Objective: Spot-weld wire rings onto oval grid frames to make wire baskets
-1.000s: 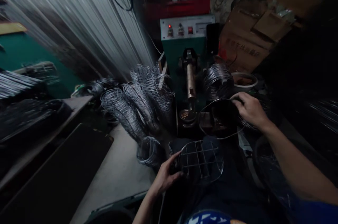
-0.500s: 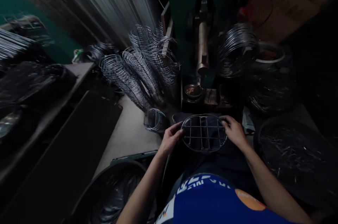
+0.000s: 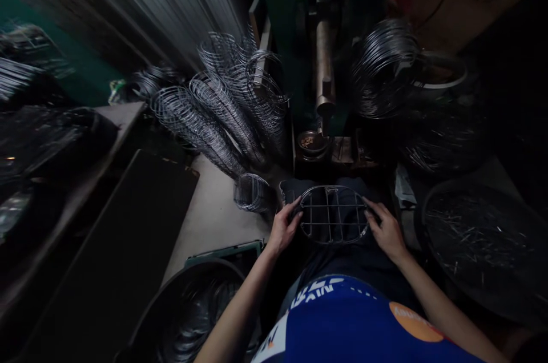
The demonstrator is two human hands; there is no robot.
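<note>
An oval wire rack (image 3: 329, 205) with crossing bars lies level above my lap, between my two hands. My left hand (image 3: 285, 226) pinches its left rim, thumb and fingers closed on the wire. On the opposite side my right hand (image 3: 385, 230) grips the right rim with its fingertips. Just left of the rack, a short stack of wire rings (image 3: 252, 193) stands on the floor. Ahead of it is a machine's copper-coloured arm (image 3: 324, 63), its tip over a small round dish (image 3: 312, 142) that has small bits in it.
Tall leaning stacks of wire rings (image 3: 226, 117) stand ahead on the left. A wire coil (image 3: 385, 69) sits right of the machine. A tub of short wire pieces (image 3: 475, 232) is at my right, a dark tub (image 3: 149, 306) at my left. A dark board (image 3: 124, 249) lies further left.
The rack and both hands stay together at nearly the same place, with the hands shifted slightly on the rim. The view has tilted and moved a little.
</note>
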